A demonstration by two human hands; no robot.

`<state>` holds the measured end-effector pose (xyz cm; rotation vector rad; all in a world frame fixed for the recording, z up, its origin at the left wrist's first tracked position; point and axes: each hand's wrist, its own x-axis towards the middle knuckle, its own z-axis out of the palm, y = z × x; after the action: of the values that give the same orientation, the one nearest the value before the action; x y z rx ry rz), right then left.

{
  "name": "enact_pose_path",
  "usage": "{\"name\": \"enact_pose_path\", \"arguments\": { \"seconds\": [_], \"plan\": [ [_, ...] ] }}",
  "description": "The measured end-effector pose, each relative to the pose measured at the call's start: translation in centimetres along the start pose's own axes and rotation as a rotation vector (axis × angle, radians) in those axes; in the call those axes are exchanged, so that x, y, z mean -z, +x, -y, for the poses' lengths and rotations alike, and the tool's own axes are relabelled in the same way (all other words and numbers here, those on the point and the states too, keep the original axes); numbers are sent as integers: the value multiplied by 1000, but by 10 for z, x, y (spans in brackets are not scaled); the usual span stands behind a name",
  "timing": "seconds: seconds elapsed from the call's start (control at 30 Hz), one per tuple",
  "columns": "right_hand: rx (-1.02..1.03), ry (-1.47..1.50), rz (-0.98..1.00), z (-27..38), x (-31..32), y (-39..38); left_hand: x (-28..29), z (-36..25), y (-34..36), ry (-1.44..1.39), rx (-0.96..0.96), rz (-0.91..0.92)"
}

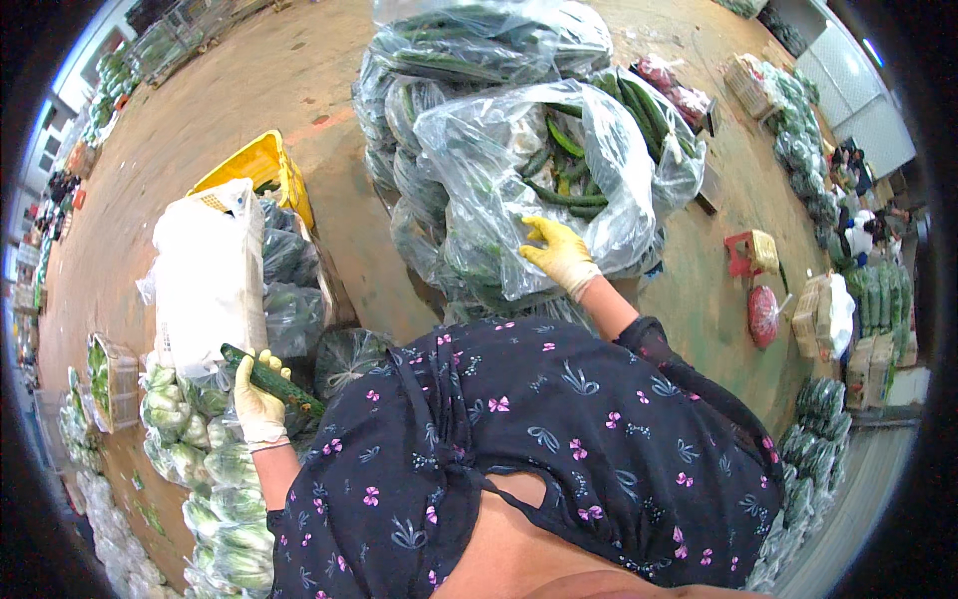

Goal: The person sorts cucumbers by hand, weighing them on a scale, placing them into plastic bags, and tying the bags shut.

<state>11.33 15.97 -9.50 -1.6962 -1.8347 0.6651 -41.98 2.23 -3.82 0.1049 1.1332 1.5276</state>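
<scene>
My left hand (258, 401), in a pale yellow glove, is wrapped round a dark green cucumber (277, 383) held beside a white-covered crate (205, 285). My right hand (555, 250), gloved the same way, is over the near side of an opened clear plastic bag (479, 165). Its fingers are spread and curved, with nothing seen between them. Inside the bag lie several loose cucumbers (569, 200), some curved. The bag rests on a tall stack of other filled clear bags (459, 50).
A yellow crate (289, 180) stands behind the white-covered one. Bagged cabbages (235, 509) are piled at the lower left. On the right are a red stool (739, 256), a red net sack (763, 316) and stacked bags of green produce (883, 299). People (863, 235) are at the far right.
</scene>
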Motion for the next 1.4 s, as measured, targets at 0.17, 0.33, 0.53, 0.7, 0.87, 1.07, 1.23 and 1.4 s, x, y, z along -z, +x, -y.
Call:
{"name": "enact_pose_path", "arguments": {
  "seconds": [0.17,0.33,0.53,0.7,0.87,1.07,1.23,1.4],
  "plan": [
    [149,-391,-66,57,-39,65,18,-6,16,15,-79,-24],
    [61,-541,-110,49,-63,120,3,-5,43,12,-57,-34],
    [-61,200,-310,-32,-16,159,-5,-24,101,46,-11,-18],
    [-431,910,-419,-41,60,142,-24,-37,149,106,41,7],
    [-496,922,-510,-49,60,131,-61,-43,185,162,87,104],
    [-470,832,-442,-40,52,119,-91,-47,211,210,141,195],
    [-331,-72,0,2,34,107,-110,-43,236,238,190,260],
    [-53,-360,45,90,35,142,-129,-47,245,279,157,265]
  ]
}}
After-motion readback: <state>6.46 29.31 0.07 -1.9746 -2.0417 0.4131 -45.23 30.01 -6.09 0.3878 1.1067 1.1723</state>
